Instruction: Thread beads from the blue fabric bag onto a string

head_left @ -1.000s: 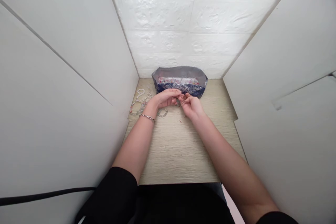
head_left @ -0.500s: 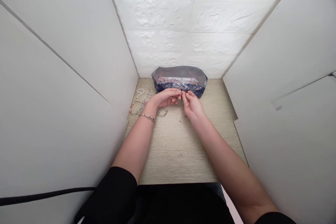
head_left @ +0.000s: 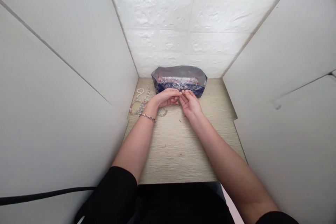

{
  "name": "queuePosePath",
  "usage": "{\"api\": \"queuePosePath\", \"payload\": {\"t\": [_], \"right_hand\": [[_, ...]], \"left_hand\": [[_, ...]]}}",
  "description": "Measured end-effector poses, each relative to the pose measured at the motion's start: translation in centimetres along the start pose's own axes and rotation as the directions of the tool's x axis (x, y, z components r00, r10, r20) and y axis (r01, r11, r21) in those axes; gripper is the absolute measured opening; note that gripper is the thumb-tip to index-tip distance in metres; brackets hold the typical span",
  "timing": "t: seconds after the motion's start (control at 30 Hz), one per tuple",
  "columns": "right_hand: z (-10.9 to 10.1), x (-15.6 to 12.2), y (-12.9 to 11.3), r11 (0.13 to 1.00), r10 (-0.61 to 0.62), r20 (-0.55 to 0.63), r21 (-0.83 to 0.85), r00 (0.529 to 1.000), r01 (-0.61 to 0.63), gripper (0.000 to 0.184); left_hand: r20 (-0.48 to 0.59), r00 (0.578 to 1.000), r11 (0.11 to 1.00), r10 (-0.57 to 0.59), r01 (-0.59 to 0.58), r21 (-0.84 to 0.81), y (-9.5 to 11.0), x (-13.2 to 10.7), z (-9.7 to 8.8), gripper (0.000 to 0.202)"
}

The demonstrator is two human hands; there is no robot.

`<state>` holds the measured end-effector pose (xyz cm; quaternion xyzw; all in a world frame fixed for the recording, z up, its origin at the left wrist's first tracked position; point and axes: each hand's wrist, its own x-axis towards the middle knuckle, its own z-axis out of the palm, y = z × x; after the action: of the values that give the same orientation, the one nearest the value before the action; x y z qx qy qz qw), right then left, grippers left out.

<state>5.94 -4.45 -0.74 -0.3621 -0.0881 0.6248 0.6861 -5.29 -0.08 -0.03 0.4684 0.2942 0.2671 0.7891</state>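
My left hand and my right hand meet fingertip to fingertip low over the wooden desk, just in front of a blue patterned bag lined with silver. Both hands have their fingers curled into a pinch on something too small to make out. A chain bracelet sits on my left wrist. Strands of pale beads lie on the desk to the left of my left hand, partly hidden by it.
White panels close the desk in on the left and right, and a white embossed wall stands behind the bag. A black cable runs across the lower left. A few small specks lie on the desk.
My right hand's fingers have shifted slightly at the pinch, first lifting toward the bag and then settling back against my left fingertips. The left hand has stayed put.
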Motion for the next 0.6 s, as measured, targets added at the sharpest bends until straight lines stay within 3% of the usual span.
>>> {"api": "queuePosePath", "payload": {"t": [0.6], "right_hand": [[-0.39,0.28,0.01,0.998,0.051,0.000,-0.027,0.999,-0.051,0.006]], "left_hand": [[-0.019,1.000,0.997,-0.005,0.007,0.078,0.05,-0.04,0.33,0.015]]}}
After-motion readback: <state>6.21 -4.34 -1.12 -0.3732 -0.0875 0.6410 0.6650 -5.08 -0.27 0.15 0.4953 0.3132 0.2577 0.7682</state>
